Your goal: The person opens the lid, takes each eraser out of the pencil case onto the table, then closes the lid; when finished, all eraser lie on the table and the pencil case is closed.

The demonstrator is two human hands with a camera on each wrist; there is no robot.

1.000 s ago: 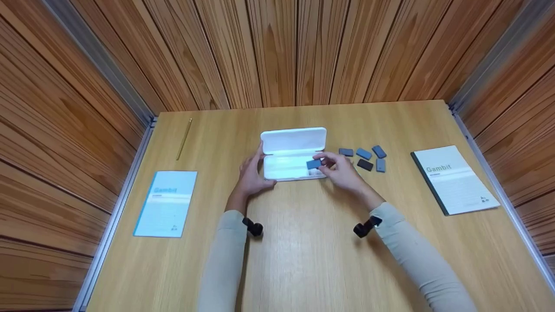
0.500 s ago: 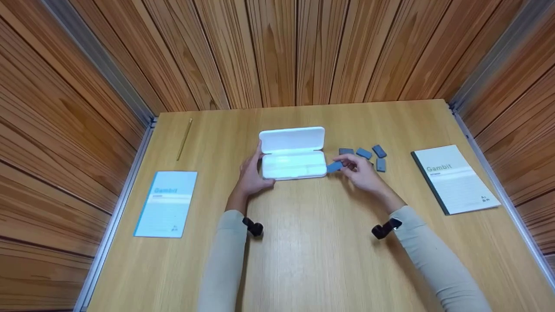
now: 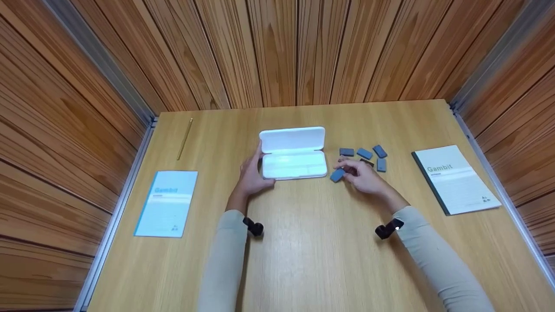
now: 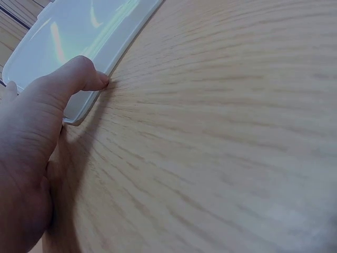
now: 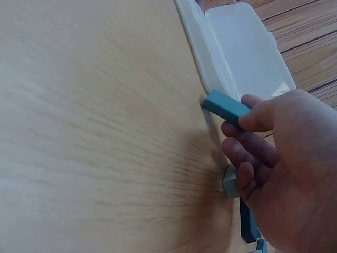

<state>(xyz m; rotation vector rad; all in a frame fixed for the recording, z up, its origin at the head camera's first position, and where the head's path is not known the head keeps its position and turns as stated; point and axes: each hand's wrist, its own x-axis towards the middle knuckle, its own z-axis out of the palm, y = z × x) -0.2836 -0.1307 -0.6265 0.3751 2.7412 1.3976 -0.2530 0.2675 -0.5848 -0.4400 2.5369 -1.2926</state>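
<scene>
A white pencil case [image 3: 295, 166] lies on the table with its hinged lid [image 3: 292, 139] raised at the back. At its left end my left hand [image 3: 252, 174] grips it, the thumb on the front edge and the other fingers partly hidden behind the side. In the left wrist view, the thumb [image 4: 79, 74] bends over the case's rim. My right hand [image 3: 362, 175] pinches a small blue rectangular eraser [image 3: 337, 175] between thumb and fingers, just off the case's front right corner. The right wrist view has this eraser [image 5: 226, 107] held tilted, close over the table.
Several similar blue erasers [image 3: 364, 153] and a dark one [image 3: 367, 162], partly covered by the right hand, lie behind that hand. A blue-edged notebook [image 3: 165, 203] and a gold pencil [image 3: 184, 139] are at left. Another notebook [image 3: 456, 180], with a dark spine, is at right.
My right hand has carried the eraser from over the case's right part out to the right, then slightly toward the front. The left hand has stayed on the case, which shifted slightly left.
</scene>
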